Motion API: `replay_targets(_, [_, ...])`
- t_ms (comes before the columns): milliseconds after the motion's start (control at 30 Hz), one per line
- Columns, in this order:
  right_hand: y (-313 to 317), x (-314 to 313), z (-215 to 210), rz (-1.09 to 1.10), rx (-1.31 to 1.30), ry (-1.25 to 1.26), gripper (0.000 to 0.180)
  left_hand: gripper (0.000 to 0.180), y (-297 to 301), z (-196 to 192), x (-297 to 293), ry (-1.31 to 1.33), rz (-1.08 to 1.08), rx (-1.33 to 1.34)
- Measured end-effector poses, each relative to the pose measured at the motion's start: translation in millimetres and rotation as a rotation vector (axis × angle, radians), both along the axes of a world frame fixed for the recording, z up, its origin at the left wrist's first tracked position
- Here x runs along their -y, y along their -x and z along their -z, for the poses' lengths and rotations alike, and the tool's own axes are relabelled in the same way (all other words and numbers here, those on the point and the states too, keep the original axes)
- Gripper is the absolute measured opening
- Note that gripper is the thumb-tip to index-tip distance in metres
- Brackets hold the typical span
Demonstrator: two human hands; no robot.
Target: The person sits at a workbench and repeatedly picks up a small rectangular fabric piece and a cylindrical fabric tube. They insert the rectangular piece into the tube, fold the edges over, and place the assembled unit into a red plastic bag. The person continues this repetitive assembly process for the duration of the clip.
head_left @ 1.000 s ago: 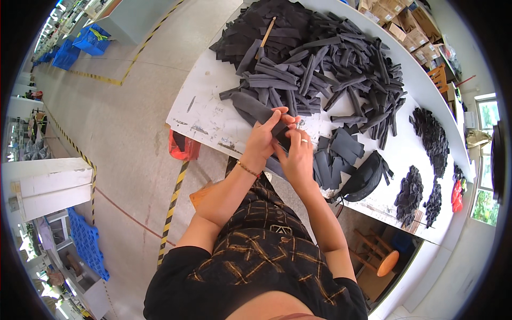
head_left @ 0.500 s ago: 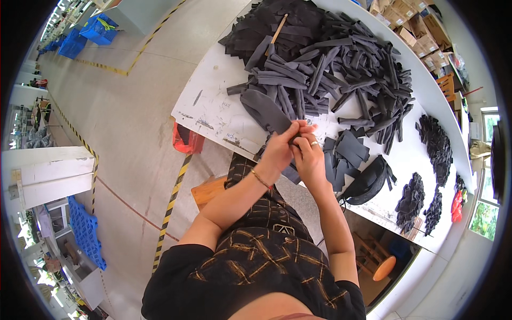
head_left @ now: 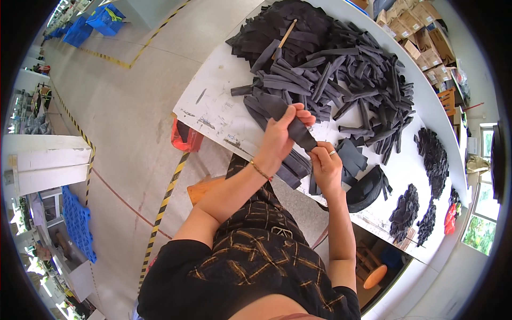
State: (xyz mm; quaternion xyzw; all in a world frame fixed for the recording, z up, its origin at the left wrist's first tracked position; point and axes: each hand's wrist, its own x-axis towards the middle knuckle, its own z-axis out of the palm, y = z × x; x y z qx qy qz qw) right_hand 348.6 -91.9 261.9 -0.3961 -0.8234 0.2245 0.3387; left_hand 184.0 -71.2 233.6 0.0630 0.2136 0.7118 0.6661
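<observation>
A dark grey fabric strip (head_left: 303, 133) is stretched between my two hands above the near edge of the white table. My left hand (head_left: 281, 132) grips it along its middle, thumb on top. At the strip's near end, my right hand (head_left: 326, 164), with a ring on one finger, pinches it between thumb and fingers. Beneath my hands, more flat dark strips (head_left: 293, 169) lie at the table edge. Just beyond is a heap of narrow folded fabric pieces (head_left: 320, 80). Dark flat fabric pieces (head_left: 352, 160) lie beside my right hand.
A pile of dark fabric (head_left: 282, 26) with a wooden stick (head_left: 285, 38) on it lies at the far end of the white table (head_left: 213, 80). To the right are a black curved pouch-like item (head_left: 368, 189) and small dark heaps (head_left: 405, 213). A red bag (head_left: 184, 137) hangs by the table's left corner.
My hands have moved apart, the right one toward me and rightward, drawing the strip out between them. Earlier they were close together at its end. The view has shifted slightly.
</observation>
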Motion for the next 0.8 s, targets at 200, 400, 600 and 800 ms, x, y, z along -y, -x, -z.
replay_targets(200, [5, -5, -4, 0.004, -0.037, -0.069, 0.016, 0.027, -12, -13, 8, -0.017, -0.047, -0.015])
replay_targets(400, [9, -7, -3, 0.005, -0.054, -0.082, 0.015, 0.026, -14, -14, 10, -0.049, -0.006, 0.017])
replay_targets(600, [10, -9, -2, -0.003, -0.069, -0.077, 0.015, 0.026, -20, -8, 13, -0.086, 0.049, 0.047])
replay_targets(800, [8, -5, 4, 0.021, -0.049, -0.122, 0.016, 0.026, -22, -11, 14, 0.015, 0.104, 0.049])
